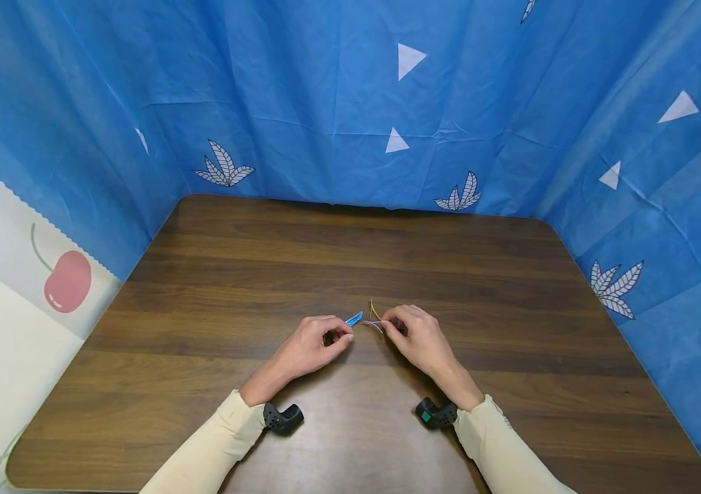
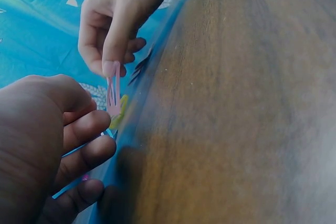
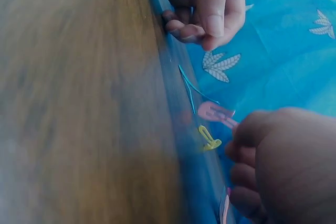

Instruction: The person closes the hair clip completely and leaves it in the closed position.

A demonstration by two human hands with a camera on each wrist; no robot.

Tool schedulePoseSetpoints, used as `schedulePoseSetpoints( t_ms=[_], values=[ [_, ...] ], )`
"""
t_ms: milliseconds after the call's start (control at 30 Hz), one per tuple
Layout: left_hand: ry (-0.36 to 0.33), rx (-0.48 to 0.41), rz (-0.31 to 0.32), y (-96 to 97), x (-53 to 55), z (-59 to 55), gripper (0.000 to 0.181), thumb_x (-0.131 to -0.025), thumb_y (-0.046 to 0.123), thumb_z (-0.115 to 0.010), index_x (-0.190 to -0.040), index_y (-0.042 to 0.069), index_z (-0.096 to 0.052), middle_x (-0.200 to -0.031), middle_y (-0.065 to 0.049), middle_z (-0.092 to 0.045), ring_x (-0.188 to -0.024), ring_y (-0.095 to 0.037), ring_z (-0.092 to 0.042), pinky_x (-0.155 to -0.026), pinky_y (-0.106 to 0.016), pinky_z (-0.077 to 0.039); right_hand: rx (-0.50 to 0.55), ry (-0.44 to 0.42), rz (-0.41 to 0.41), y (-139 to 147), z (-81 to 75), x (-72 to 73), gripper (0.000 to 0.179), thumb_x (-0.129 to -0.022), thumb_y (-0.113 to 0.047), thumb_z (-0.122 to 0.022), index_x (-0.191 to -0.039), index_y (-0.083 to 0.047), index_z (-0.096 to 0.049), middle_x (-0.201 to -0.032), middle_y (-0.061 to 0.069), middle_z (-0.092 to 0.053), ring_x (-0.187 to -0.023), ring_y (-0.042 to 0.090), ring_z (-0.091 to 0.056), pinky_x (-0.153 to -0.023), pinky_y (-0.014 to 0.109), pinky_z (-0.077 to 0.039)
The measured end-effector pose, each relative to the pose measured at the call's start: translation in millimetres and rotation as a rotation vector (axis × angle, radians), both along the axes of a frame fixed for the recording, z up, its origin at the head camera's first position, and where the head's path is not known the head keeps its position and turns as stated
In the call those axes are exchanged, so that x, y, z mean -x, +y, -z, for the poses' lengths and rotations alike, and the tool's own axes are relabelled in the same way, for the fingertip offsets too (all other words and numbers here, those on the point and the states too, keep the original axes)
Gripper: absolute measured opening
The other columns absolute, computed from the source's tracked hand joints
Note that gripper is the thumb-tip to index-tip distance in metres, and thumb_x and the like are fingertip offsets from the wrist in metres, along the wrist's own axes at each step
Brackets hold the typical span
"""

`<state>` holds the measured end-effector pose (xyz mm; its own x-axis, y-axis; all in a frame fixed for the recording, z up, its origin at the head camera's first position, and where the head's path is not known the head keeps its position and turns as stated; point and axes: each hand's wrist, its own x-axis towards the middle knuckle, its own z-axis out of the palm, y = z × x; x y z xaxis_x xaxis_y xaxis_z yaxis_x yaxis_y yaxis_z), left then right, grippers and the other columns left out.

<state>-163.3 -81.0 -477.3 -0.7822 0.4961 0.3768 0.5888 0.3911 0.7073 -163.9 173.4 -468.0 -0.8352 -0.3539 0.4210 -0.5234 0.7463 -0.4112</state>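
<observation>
A pink snap hair clip (image 1: 374, 323) is pinched between the thumb and fingers of my right hand (image 1: 418, 341); in the left wrist view the pink clip (image 2: 114, 95) points down from the fingertips. Close by it lies a yellow hair clip (image 3: 210, 139), partly behind the pink one in the left wrist view. A blue hair clip (image 1: 355, 318), its two arms spread apart in the right wrist view, lies just beyond the fingertips of my left hand (image 1: 319, 341). That hand's fingers are loosely bent, with nothing visible between them.
Both hands are over the middle of a brown wooden table (image 1: 301, 254). Another thin pinkish piece (image 3: 226, 208) shows under the right hand, mostly hidden. Blue curtain (image 1: 338, 103) with leaf and triangle prints hangs along the table's back and sides.
</observation>
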Motion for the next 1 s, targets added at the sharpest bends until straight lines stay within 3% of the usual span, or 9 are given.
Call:
schedulePoseSetpoints(
  t_ms=[467,633,867,1000],
  values=[
    [-0.018,-0.003,0.009,0.8,0.3,-1.0,0.009,-0.097,0.017,-0.073,-0.104,0.013,-0.076,-0.081,0.010,-0.067,-0.072,0.000,-0.058,-0.062,-0.021,-0.050,0.273,-0.228,-0.080,-1.6,-4.4,-9.9,0.005,-0.098,-0.018,-0.074,-0.094,-0.015,-0.073,-0.079,-0.010,-0.067,-0.060,0.003,-0.054,-0.054,0.023,-0.047],
    [-0.011,-0.027,0.025,1.2,-0.5,-1.7,0.006,-0.096,0.017,-0.073,-0.101,0.014,-0.076,-0.081,0.010,-0.067,-0.072,0.000,-0.058,-0.061,-0.021,-0.049,0.320,-0.311,-0.083,-3.3,-4.6,-13.1,0.005,-0.098,-0.020,-0.074,-0.094,-0.018,-0.072,-0.081,-0.010,-0.069,-0.061,0.005,-0.058,-0.055,0.024,-0.048],
    [-0.015,-0.025,0.023,1.6,-0.1,-1.8,0.006,-0.096,0.017,-0.073,-0.100,0.014,-0.077,-0.081,0.009,-0.068,-0.072,-0.001,-0.059,-0.062,-0.021,-0.050,0.367,-0.384,-0.122,-3.9,-5.7,-15.0,0.008,-0.099,-0.024,-0.072,-0.097,-0.017,-0.072,-0.084,0.000,-0.072,-0.063,0.009,-0.061,-0.056,0.025,-0.050],
    [0.005,-0.022,0.065,1.8,0.1,-0.9,0.005,-0.097,0.015,-0.072,-0.098,0.012,-0.076,-0.080,0.007,-0.068,-0.071,0.000,-0.057,-0.062,-0.021,-0.050,0.383,-0.413,-0.141,-3.5,-4.6,-16.6,0.006,-0.099,-0.022,-0.072,-0.096,-0.017,-0.073,-0.085,0.001,-0.071,-0.062,0.009,-0.060,-0.056,0.024,-0.048]
  ],
)
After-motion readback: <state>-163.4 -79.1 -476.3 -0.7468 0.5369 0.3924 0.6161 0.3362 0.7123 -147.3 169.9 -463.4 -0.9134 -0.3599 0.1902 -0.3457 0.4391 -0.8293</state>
